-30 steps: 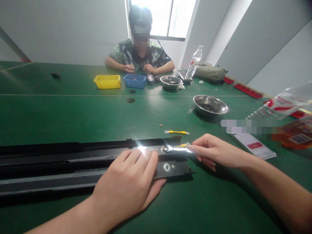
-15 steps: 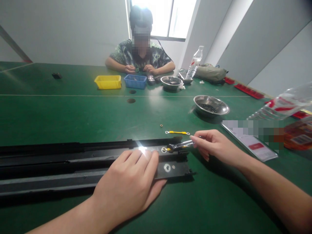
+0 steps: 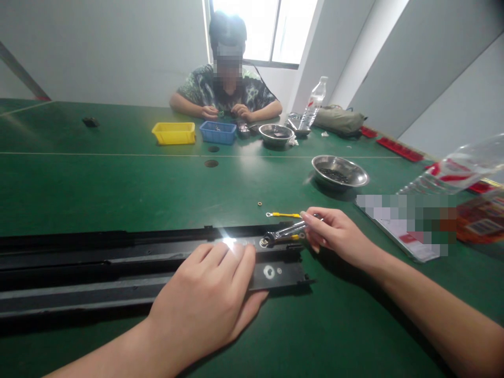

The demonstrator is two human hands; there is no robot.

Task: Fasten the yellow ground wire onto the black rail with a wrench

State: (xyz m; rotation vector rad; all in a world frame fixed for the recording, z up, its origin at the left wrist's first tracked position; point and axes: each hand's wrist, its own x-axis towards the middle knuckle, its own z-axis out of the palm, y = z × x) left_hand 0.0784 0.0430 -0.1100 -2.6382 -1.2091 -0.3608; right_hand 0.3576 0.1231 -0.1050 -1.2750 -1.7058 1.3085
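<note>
My right hand (image 3: 334, 231) pinches the shank of a shiny wrench (image 3: 289, 230). The wrench's dark head sits over or against a nut (image 3: 263, 242) on the far black metal rail (image 3: 157, 255). A yellow wire (image 3: 294, 238) runs from about that nut under the wrench. My left hand (image 3: 212, 289) lies across the far rail and the near rail (image 3: 98, 296), thumb along the near edge, fingers closed over them. Just beyond, a second yellow wire (image 3: 285, 214) with ring terminals lies on the table, one end hidden by my right fingers. Near it rests a small brass-coloured nut (image 3: 259, 203).
A steel bowl (image 3: 340, 172) of small dark parts stands beyond my right hand. A phone (image 3: 397, 231) and plastic bottles (image 3: 457, 165) are at the right. Across the green table (image 3: 118, 189), a person (image 3: 228, 94) sits behind yellow (image 3: 174, 134) and blue bins (image 3: 218, 133).
My right hand has shifted slightly left, bringing the wrench head from beside the nut onto or against it. The yellow wire's far end now shows below the wrench. My left hand stays put.
</note>
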